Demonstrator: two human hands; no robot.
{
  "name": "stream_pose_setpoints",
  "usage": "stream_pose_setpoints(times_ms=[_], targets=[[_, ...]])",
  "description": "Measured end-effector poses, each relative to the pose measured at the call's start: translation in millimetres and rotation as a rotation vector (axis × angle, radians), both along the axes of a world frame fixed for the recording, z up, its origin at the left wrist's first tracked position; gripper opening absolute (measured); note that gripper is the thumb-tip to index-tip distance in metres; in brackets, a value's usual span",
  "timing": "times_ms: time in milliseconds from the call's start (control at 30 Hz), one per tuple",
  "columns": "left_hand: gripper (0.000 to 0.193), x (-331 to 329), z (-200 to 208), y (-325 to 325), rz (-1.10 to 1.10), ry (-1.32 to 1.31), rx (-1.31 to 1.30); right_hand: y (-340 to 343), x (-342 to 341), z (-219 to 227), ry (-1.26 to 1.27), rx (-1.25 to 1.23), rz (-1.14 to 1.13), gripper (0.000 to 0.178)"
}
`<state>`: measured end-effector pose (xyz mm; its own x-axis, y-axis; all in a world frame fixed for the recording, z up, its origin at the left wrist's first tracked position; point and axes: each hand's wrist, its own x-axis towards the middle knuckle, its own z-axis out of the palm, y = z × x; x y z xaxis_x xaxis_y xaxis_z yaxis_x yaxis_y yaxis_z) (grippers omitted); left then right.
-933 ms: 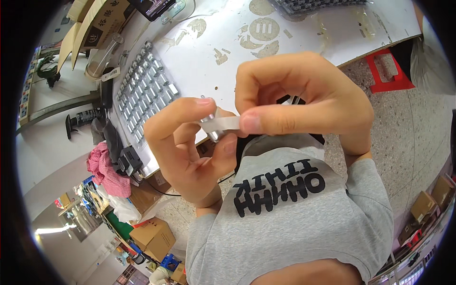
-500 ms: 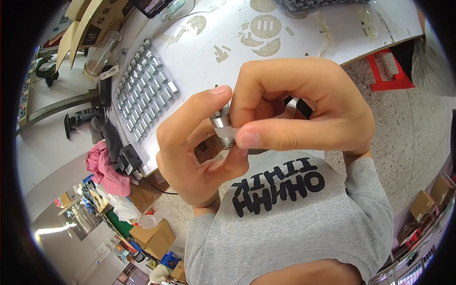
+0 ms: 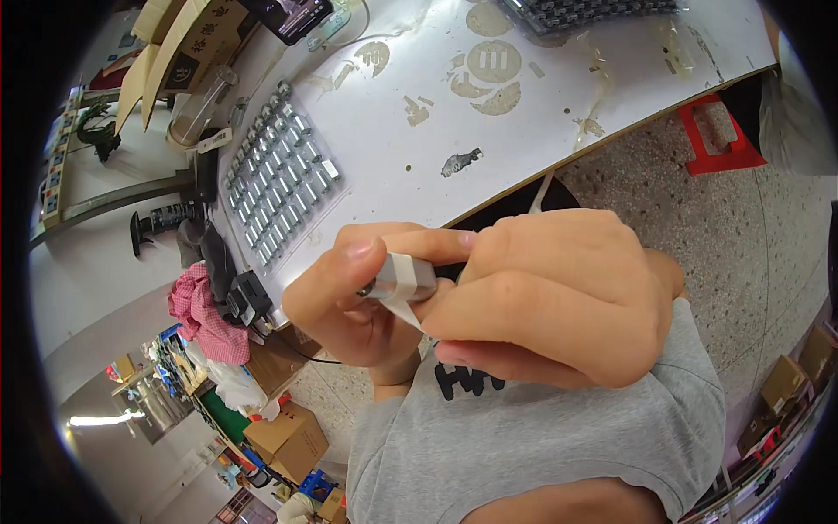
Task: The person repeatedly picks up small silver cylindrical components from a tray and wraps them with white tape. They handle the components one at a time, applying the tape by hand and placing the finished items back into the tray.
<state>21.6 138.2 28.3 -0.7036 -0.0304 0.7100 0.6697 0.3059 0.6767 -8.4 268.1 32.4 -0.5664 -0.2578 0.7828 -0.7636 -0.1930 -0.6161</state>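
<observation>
My left hand (image 3: 327, 293) grips a small silver metal cylinder (image 3: 425, 279) between thumb and fingers, tilted above the table's near edge. A band of whitish tape (image 3: 404, 274) goes round the cylinder. Its loose end slants down to my right hand (image 3: 559, 301), whose curled fingers are closed at that end. Fingertips of my left hand touch the right hand's knuckles. The inner fingers of my right hand are hidden, so whether they hold anything more cannot be seen. Left of my hands, a clear tray (image 3: 342, 185) carries rows of similar silver cylinders.
The white table (image 3: 375, 131) has worn patches. At its far side lie another tray of dark metal parts (image 3: 602, 13) and a phone (image 3: 292, 16). An open cardboard box (image 3: 196, 52) stands far left. A black adapter (image 3: 249, 297) and pink checked cloth (image 3: 209, 319) sit at the left edge. A red stool (image 3: 720, 135) is at right.
Both hands have turned and the right hand has moved lower, its back now facing up. The cylinder has tipped from nearly upright to lying sideways, with the tape's end now slanting downward.
</observation>
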Motion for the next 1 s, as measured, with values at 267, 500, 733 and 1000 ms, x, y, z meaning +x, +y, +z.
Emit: stream_pose_setpoints(times_ms=[267, 500, 733, 1000], targets=[[0.049, 3.9, -9.0, 1.3, -0.107, -0.016, 0.208, 10.3, -1.5, 15.5, -0.313, 0.122, 0.231, 0.013], [0.056, -2.0, -21.6, -14.0, -0.409, -0.009, 0.271, 18.5, -10.6, 24.6, -0.462, 0.187, 0.346, 0.010], [0.053, 6.0, -23.8, -4.7, -0.195, -0.067, 0.275, 24.0, -15.8, 20.7, -0.792, 0.078, 0.545, 0.008], [0.049, 5.5, -12.7, -10.1, -0.019, -0.179, -0.035, 22.0, -19.4, 19.1, -0.364, 0.232, 0.291, 0.011]])
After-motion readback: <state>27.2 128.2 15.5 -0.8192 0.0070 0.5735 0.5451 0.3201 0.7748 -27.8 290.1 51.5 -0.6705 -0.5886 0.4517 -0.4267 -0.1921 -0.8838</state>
